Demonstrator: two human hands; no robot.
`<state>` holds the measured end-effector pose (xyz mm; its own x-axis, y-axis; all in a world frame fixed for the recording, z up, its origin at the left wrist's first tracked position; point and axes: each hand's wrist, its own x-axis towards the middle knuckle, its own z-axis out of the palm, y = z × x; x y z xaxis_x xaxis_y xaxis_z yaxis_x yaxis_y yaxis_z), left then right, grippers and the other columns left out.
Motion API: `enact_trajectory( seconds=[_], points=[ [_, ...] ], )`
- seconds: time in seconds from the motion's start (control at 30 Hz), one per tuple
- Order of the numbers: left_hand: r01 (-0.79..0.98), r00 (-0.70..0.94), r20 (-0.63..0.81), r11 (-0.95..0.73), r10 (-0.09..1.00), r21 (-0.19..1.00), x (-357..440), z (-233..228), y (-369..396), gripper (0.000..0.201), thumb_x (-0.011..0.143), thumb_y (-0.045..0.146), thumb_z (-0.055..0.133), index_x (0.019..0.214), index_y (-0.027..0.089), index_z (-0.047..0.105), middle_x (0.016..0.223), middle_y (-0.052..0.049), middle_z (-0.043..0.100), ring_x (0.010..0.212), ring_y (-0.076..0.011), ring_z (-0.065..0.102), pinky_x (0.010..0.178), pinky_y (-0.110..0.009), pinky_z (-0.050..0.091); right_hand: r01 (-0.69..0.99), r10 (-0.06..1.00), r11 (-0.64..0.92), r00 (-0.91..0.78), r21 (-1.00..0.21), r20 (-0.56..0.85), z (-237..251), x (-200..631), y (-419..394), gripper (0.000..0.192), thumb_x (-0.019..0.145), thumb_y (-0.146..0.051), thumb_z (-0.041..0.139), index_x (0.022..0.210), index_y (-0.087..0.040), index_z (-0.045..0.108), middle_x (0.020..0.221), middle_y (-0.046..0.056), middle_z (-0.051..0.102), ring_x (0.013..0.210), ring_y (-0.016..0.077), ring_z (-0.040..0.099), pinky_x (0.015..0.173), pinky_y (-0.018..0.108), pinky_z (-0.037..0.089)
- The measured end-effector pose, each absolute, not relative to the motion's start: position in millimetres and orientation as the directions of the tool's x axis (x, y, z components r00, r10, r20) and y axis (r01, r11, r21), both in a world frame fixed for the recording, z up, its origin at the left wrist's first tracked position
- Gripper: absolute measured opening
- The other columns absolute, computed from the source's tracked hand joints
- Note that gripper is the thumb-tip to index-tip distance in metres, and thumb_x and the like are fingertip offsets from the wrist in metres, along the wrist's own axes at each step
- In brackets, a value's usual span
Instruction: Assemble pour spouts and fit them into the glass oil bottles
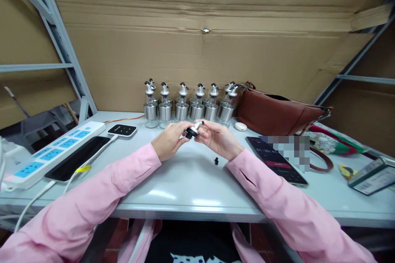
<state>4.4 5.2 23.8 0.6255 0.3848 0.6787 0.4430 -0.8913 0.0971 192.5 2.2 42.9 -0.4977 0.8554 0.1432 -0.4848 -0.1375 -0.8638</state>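
Between both hands, above the table, is a white and black pour spout (191, 132), tilted with its black ribbed stopper toward the lower left. The fingers of my left hand (171, 140) close on its stopper side. My right hand (218, 137) grips the white spout side with thumb and fingers. A small black part (216, 160) lies on the table just below my right hand. Behind the hands stand several glass oil bottles (182, 111) with steel bands, each topped by a similar spout.
On the left of the table (173, 189) lie a power strip (58, 150), a black phone (82, 158) with a white cable, and a small black device (122, 130). To the right are a brown bag (277, 111), a white round case (240, 126), a lit phone (265, 152) and a box (373, 176).
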Motion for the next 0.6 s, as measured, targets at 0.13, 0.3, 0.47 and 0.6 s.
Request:
enact_trajectory(
  seconds=[0.13, 0.3, 0.47, 0.6],
  points=[
    [0.456, 0.616, 0.689, -0.886, 0.381, 0.082, 5.0, 23.6, 5.2, 0.029, 0.088, 0.016, 0.041, 0.117, 0.016, 0.038, 0.11, -0.011, 0.058, 0.084, -0.0181, 0.057, 0.082, -0.034, 0.042, -0.493, 0.857, -0.138, -0.495, -0.859, 0.147, 43.0, 191.4, 1.2, 0.03, 0.091, -0.019, 0.033, 0.081, -0.013, 0.061, 0.05, -0.003, 0.042, 0.049, 0.0096, 0.039, 0.056, 0.023, 0.038],
    [0.47, 0.619, 0.688, -0.881, 0.378, 0.061, 5.6, 23.2, 5.1, 0.03, 0.088, 0.014, 0.04, 0.118, 0.016, 0.037, 0.112, -0.012, 0.058, 0.094, -0.0199, 0.057, 0.082, -0.035, 0.041, -0.504, 0.858, -0.148, -0.493, -0.851, 0.143, 43.5, 190.4, -0.4, 0.033, 0.092, -0.017, 0.029, 0.081, -0.013, 0.06, 0.049, -0.003, 0.043, 0.049, 0.0099, 0.04, 0.056, 0.023, 0.038],
    [0.474, 0.621, 0.679, -0.877, 0.391, 0.071, 5.4, 23.0, 5.2, 0.03, 0.088, 0.015, 0.038, 0.118, 0.016, 0.036, 0.113, -0.012, 0.058, 0.104, -0.0214, 0.055, 0.085, -0.037, 0.041, -0.494, 0.86, -0.14, -0.491, -0.858, 0.142, 43.8, 189.8, -1.2, 0.031, 0.092, -0.017, 0.03, 0.081, -0.013, 0.059, 0.049, -0.003, 0.044, 0.048, 0.0103, 0.04, 0.057, 0.024, 0.038],
    [0.481, 0.62, 0.675, -0.873, 0.399, 0.074, 4.4, 23.6, 4.3, 0.028, 0.088, 0.016, 0.038, 0.116, 0.017, 0.038, 0.112, -0.011, 0.059, 0.104, -0.0211, 0.055, 0.085, -0.036, 0.04, -0.485, 0.869, -0.145, -0.48, -0.862, 0.124, 44.8, 188.9, -1.4, 0.033, 0.092, -0.017, 0.028, 0.08, -0.014, 0.059, 0.047, -0.003, 0.043, 0.048, 0.0108, 0.039, 0.056, 0.025, 0.037]
  ],
)
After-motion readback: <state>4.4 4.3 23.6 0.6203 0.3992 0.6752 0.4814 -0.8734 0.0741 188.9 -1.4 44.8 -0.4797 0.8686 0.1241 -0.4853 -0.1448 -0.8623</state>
